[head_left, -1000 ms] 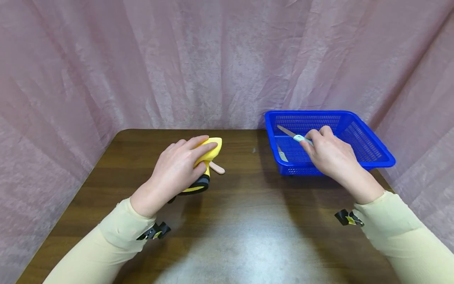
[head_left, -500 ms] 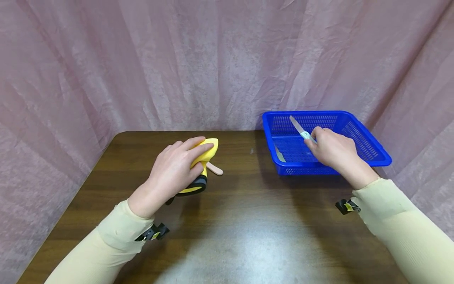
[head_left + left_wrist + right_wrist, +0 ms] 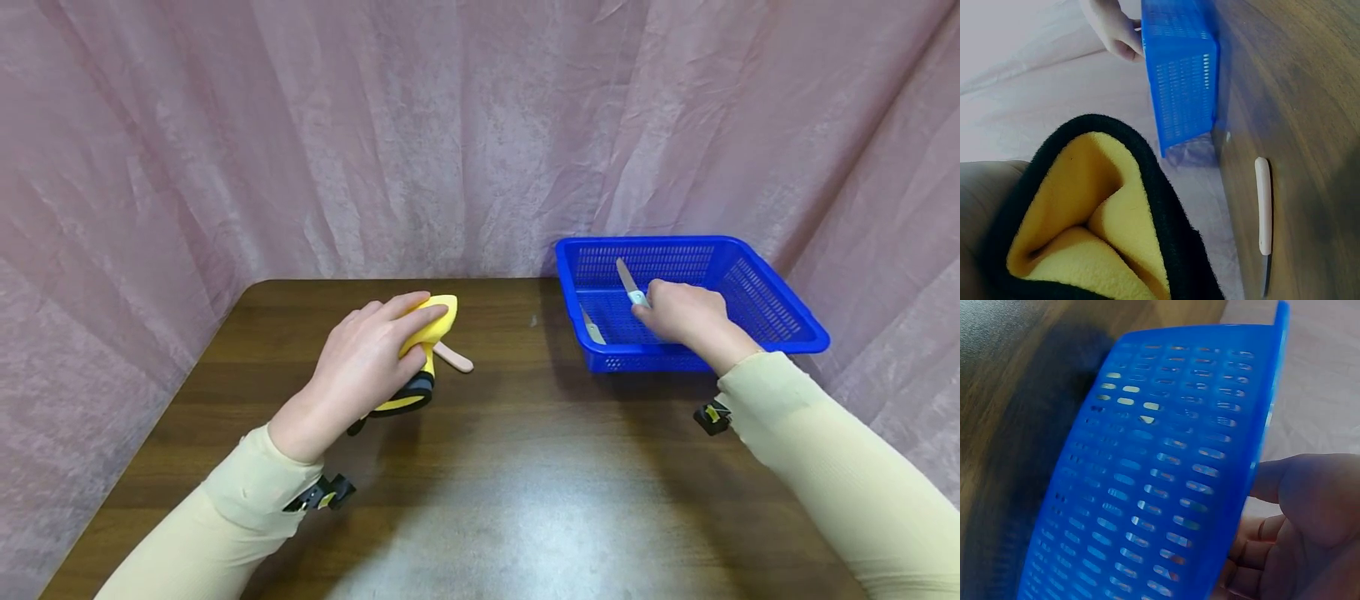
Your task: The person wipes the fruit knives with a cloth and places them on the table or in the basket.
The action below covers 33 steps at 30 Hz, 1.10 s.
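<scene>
My left hand (image 3: 363, 354) grips a folded yellow cloth (image 3: 437, 323) with black and grey edging. Its yellow, fleecy inner side fills much of the left wrist view. Close beside it on the table lies a knife with a pale pink handle (image 3: 454, 357); its dark blade shows in the left wrist view. On the right, my right hand (image 3: 686, 312) reaches over the blue basket and holds a knife by its light blue handle (image 3: 638, 298), blade pointing up and left. In the right wrist view the basket wall hides that knife. Another pale-handled knife (image 3: 594, 332) lies in the basket.
The blue plastic basket (image 3: 813, 340) with slotted walls stands at the back right of the brown wooden table (image 3: 517, 450). Pink curtains (image 3: 420, 142) hang behind and at the sides.
The light-blue-handled knife has swung from pointing left to pointing more upward, and my right hand has sunk lower into the basket. My left hand has stayed nearly still with the cloth.
</scene>
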{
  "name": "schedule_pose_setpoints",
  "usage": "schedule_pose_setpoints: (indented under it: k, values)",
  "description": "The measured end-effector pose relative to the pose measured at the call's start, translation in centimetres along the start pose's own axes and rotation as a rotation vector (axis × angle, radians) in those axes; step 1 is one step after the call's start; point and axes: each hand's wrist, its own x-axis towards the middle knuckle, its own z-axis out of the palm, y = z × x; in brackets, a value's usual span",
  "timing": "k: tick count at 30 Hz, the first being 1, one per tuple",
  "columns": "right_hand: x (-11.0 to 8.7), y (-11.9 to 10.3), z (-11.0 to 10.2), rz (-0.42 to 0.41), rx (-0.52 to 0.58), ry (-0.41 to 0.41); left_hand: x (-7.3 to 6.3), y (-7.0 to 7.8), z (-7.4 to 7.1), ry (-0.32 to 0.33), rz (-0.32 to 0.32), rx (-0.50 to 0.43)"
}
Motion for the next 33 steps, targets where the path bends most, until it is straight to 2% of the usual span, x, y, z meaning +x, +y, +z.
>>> schedule_pose_setpoints:
  k: [15, 33]
  values:
    - [1.9, -0.8, 1.4, 0.033, -0.026, -0.118, -0.7, -0.7, 0.3, -0.002, -0.015, -0.005]
    - [3.0, -1.2, 2.4, 0.078, 0.007, -0.261, -1.4, -0.5, 0.4, -0.004, -0.011, 0.002]
